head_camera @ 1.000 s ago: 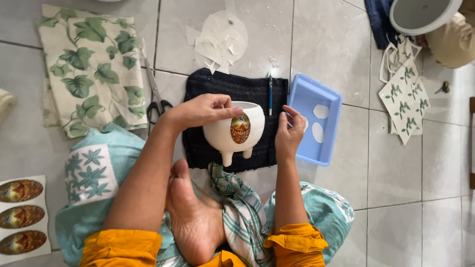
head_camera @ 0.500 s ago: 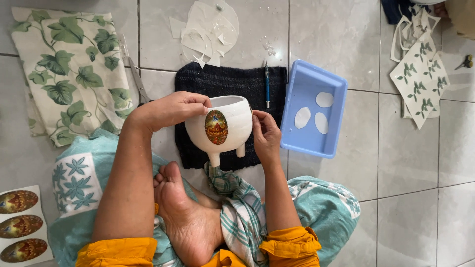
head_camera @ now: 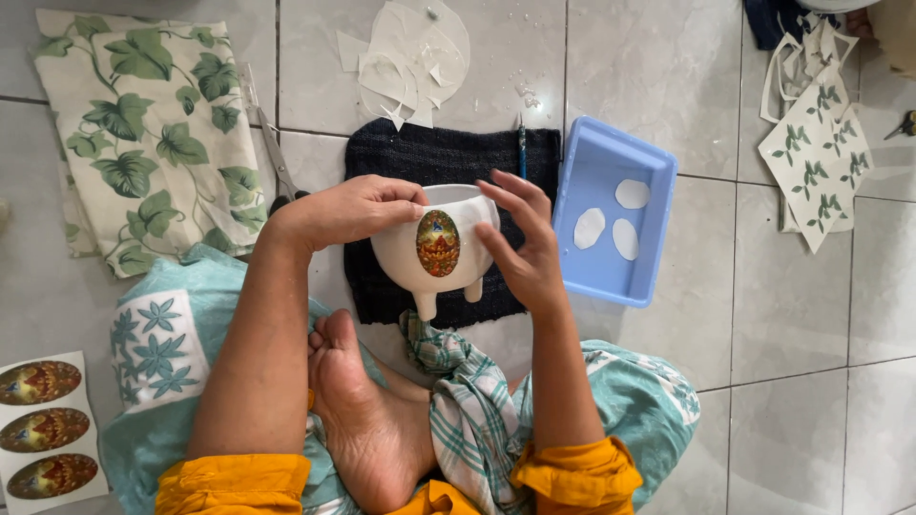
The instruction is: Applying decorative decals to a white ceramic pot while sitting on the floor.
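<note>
A white footed ceramic pot (head_camera: 420, 262) with an oval, red-gold picture sticker on its side is held above a dark towel (head_camera: 448, 157). My left hand (head_camera: 339, 210) grips the pot's rim from the left. My right hand (head_camera: 523, 246) rests against the pot's right side, fingers spread along the rim and wall. I sit cross-legged on the tiled floor, a bare foot (head_camera: 367, 420) under the pot.
A blue tray (head_camera: 596, 272) with three white ovals lies right of the towel. A thin brush (head_camera: 523, 153), scissors (head_camera: 279, 167), a leaf-print cloth (head_camera: 143, 133), white paper scraps (head_camera: 410, 57), leaf-print cutouts (head_camera: 816, 162) and a sheet of oval stickers (head_camera: 43, 429) lie around.
The pot has turned so the oval sticker faces up more squarely. My right hand has moved from the pot's side up onto its rim and wall.
</note>
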